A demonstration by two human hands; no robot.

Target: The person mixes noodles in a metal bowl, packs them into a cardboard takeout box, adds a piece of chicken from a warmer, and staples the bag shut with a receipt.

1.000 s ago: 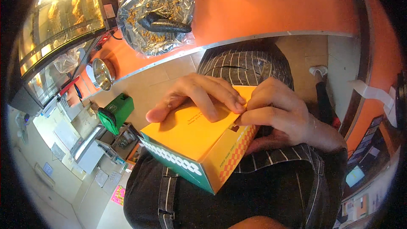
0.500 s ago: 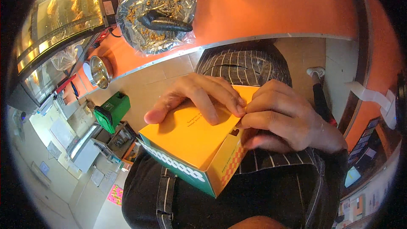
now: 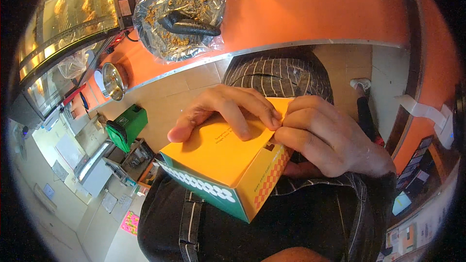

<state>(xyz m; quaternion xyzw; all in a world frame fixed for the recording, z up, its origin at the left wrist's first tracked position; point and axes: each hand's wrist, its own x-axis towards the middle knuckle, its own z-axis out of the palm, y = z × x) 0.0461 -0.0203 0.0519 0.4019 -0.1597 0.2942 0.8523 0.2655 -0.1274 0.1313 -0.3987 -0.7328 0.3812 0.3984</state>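
A cardboard box [image 3: 218, 157], yellow on top and green with a white pattern on its front side, is held up before my striped apron. Across its top lies my left hand [image 3: 223, 111], fingers bent over the lid and fingertips pressing at the right edge, thumb out to the left. My right hand [image 3: 330, 138] is closed on the box's right upper edge, its fingertips meeting the left ones at the lid flap. A dark slot shows in the red-checked side just below them. The right thumb is partly hidden behind the box.
On the orange counter [image 3: 310, 5] lies a clear plastic bag [image 3: 179, 48] with brown crumbs and a dark glove-like item [image 3: 189, 25]. A metal bowl [image 3: 114, 82] stands near a lit glass food cabinet [image 3: 73, 14]. There is a green bin [image 3: 128, 126] on the floor at left.
The box has turned slightly, showing more of its checked side. My right hand has rolled a little, with its thumb now more hidden. The left hand stays on the lid.
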